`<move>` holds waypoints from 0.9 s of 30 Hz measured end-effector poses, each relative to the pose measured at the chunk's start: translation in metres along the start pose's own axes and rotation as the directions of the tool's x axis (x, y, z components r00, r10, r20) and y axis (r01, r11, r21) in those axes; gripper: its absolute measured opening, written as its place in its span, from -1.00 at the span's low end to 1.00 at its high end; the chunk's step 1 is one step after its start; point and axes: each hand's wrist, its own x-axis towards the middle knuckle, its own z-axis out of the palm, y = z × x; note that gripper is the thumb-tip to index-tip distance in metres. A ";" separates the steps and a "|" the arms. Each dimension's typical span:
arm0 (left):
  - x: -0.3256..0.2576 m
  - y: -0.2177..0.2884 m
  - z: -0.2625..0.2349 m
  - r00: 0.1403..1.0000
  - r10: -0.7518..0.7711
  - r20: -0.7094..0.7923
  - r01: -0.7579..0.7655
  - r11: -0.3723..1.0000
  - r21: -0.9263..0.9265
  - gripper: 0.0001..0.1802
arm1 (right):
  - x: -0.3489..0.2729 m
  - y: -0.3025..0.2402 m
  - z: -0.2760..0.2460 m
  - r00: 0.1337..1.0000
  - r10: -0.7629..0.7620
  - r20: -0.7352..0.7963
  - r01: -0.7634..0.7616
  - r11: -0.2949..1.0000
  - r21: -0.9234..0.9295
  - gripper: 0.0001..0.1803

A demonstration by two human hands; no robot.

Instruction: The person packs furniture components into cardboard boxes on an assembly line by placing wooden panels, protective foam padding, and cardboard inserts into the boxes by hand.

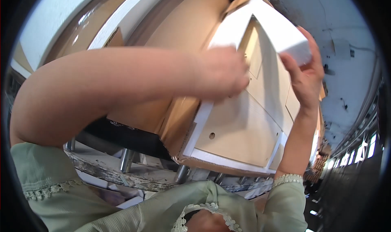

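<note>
An open cardboard box (179, 122) lies tilted in front of me, holding pale wooden panels (240, 130) framed by white foam edging (201, 122). My left hand (222, 75) reaches across the box and presses on the foam and panels near the box's upper part, its fingers blurred. My right hand (305, 79) is raised at the box's right corner and grips a white foam block (281, 32) that sits over the panels' top edge. One panel shows a small round hole (211, 135).
The box rests on a roller conveyor with metal rollers (126, 160) and a worn frame (122, 177). More stacked goods (317, 166) stand far right. A pale concrete floor (346, 48) stretches beyond the box. My green sleeves (61, 183) fill the lower edge.
</note>
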 end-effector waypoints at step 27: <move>-0.039 -0.005 -0.036 0.810 -0.109 0.576 0.084 0.994 0.071 -0.14 | 0.064 -0.035 0.018 0.997 -0.016 -0.072 -0.008 0.947 -0.321 -0.18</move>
